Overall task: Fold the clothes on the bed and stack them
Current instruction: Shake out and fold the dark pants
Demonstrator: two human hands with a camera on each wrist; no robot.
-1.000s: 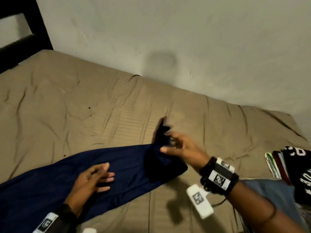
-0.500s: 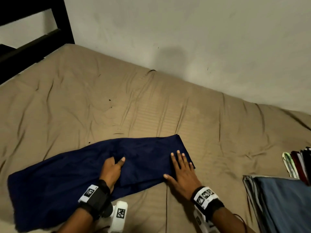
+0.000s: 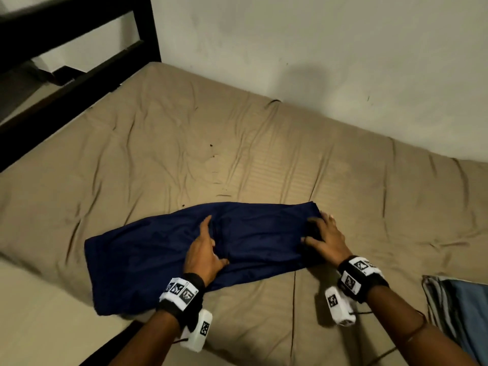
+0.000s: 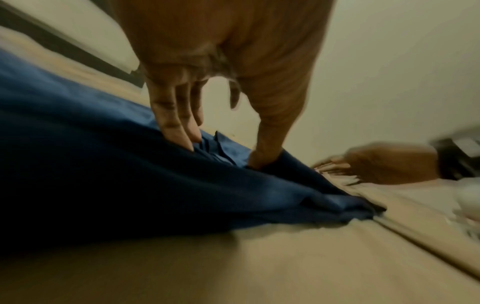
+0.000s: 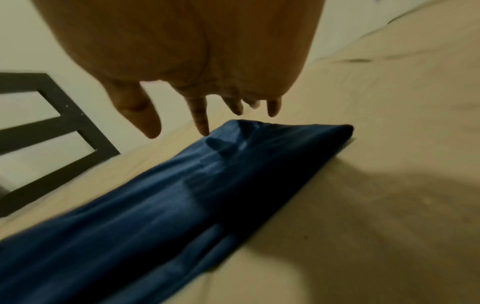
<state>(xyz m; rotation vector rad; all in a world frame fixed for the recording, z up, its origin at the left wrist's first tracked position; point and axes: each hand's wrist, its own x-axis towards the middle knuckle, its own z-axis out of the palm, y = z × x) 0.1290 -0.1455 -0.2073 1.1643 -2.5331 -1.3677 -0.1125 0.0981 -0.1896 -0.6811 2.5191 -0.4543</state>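
Observation:
A navy blue garment (image 3: 148, 254) lies across the tan bed sheet (image 3: 237, 143) as a long folded strip. My left hand (image 3: 208, 241) rests on its middle, fingers and thumb pressing the cloth; the left wrist view shows my left hand (image 4: 221, 152) with straight fingers and small creases of navy garment (image 4: 103, 185) between fingers and thumb. My right hand (image 3: 317, 231) sits at the strip's right end with fingers spread. In the right wrist view my right hand (image 5: 207, 123) has its fingers straight over the folded end of the garment (image 5: 182, 195).
A stack of folded blue-grey clothes (image 3: 459, 307) lies at the right edge of the bed. A black bed frame (image 3: 79, 48) stands at the far left, against a plain wall (image 3: 317, 48). The mattress edge and pale floor (image 3: 39, 326) are at lower left.
My right hand laid the lifted end of the garment down flat and now sits at its right end. My left hand stayed on the middle of the cloth.

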